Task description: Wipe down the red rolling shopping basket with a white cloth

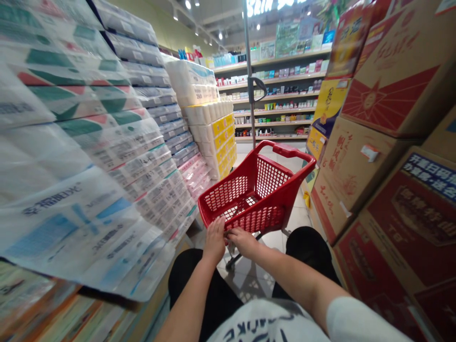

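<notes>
A red plastic shopping cart (269, 213) with a perforated basket stands in front of my knees, its handle at the far end. My left hand (215, 238) grips the rim at the basket's near corner, fingers laid over the edge. Right beside it, my right hand (242, 241) is closed at the same near edge, its fingers bent toward the left hand and their tips partly hidden. Inside the basket only the perforated floor and walls show.
Stacked packs of tissue paper (117, 137) rise close on the left, with toilet roll packs (210, 123) farther on. Cardboard cartons (370, 161) wall the right side. A metal pole (250, 61) with a black hook stands beyond the cart, before shelves (281, 110) of small goods.
</notes>
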`<action>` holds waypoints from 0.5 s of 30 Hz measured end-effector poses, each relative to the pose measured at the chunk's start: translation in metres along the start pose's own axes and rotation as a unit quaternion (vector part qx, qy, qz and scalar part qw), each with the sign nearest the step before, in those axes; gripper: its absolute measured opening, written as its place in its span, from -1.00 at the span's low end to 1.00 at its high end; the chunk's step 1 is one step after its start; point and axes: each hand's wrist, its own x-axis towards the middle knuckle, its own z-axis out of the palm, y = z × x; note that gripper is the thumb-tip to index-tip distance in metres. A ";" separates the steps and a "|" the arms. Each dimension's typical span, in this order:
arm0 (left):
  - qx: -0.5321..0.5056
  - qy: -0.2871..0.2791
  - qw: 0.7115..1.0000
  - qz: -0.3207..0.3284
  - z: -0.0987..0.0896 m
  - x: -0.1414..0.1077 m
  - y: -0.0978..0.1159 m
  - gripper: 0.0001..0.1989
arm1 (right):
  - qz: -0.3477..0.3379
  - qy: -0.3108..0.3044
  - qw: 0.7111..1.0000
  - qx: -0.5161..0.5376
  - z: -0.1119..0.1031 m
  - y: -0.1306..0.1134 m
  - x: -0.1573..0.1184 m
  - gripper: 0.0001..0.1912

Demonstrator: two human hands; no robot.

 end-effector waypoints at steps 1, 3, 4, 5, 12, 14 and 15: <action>0.000 0.002 1.000 0.003 0.000 0.000 0.000 -0.34 | -0.007 0.010 1.000 -0.011 -0.001 0.002 0.000 -0.76; 0.000 0.006 1.000 0.006 0.001 -0.001 0.000 -0.35 | -0.015 0.024 0.999 -0.040 -0.005 0.008 -0.002 -0.74; 0.001 0.008 1.000 0.006 0.001 -0.001 0.000 -0.35 | -0.004 0.022 0.998 -0.053 -0.008 0.012 -0.003 -0.75; 0.002 0.009 1.000 0.002 0.001 -0.001 0.000 -0.35 | 0.007 0.012 0.998 -0.062 -0.010 0.016 -0.004 -0.77; 0.013 0.012 1.000 -0.013 -0.003 0.002 0.007 -0.33 | 0.040 0.105 0.991 -0.069 -0.029 0.039 -0.011 -0.73; 0.019 0.019 1.000 -0.010 -0.002 0.002 0.007 -0.33 | 0.052 0.102 0.991 -0.076 -0.029 0.043 -0.010 -0.75; 0.022 0.024 0.999 -0.009 -0.001 0.002 0.007 -0.33 | 0.053 0.096 0.991 -0.074 -0.028 0.044 -0.009 -0.78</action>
